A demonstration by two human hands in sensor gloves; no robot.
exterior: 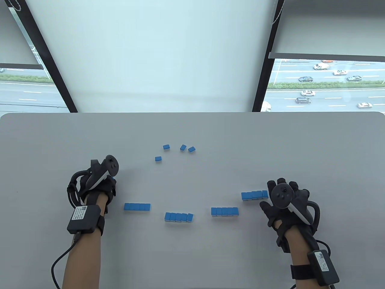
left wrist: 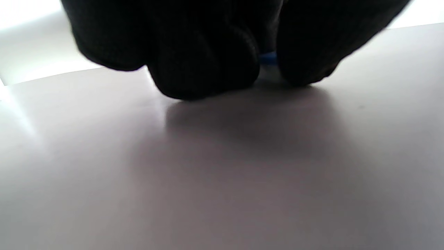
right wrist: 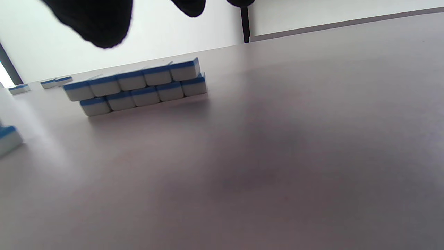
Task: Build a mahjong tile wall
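Observation:
Blue-backed mahjong tiles lie on the grey table [exterior: 192, 256]. Four short rows stand across the front: left [exterior: 137, 206], centre [exterior: 179, 217], centre-right [exterior: 224, 211] and right [exterior: 254, 195]. The right row is two layers high in the right wrist view [right wrist: 138, 88]. My left hand [exterior: 112, 180] is curled on the table left of the rows. Its fingers [left wrist: 208, 69] press down around a blue tile [left wrist: 267, 59], mostly hidden. My right hand [exterior: 272, 192] is spread open just right of the right row, its fingertips [right wrist: 100, 24] above the table and holding nothing.
Several loose tiles lie farther back at the table's centre [exterior: 166, 147], [exterior: 183, 147], [exterior: 191, 149], [exterior: 158, 158]. The table's far edge [exterior: 192, 113] meets a window wall. Cables run from both wrist units.

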